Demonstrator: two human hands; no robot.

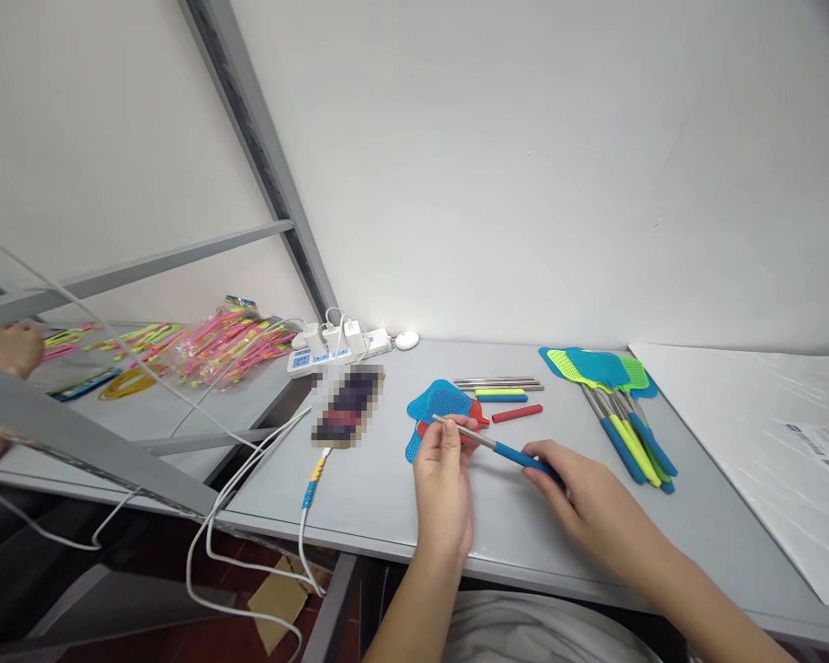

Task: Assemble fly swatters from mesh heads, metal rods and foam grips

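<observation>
Your left hand (443, 488) sits near the front edge of the worktop (387, 479), fingers pinching the bare metal end of a telescopic handle (487, 442) — steel rod with a blue foam grip. Your right hand (580, 502) has its fingers closed around that blue grip, so the handle runs slanted between both hands, just above the surface.

Right behind your left hand lie loose swatter heads: a blue mesh head (440, 402) on top, with a red head (476, 416) peeking out under it, both flat on the worktop around its middle. Just past them toward the back wall there's a bundle of plain steel rods (497, 381), a yellow-and-blue grip (501, 394) and a red grip (517, 413).

Over toward the right side of the worktop, a pile of finished fly swatters (614, 396) lies fanned out — blue and lime-green heads pointing at the back edge.

On the left part there's a blurred phone (349, 405) on a charging cable (310, 488), and a white power strip (335, 348) at the back edge. Packaged pink and yellow goods (214, 345) lie on the neighbouring shelf, where another person's hand (6, 348) shows at the far left.
</observation>
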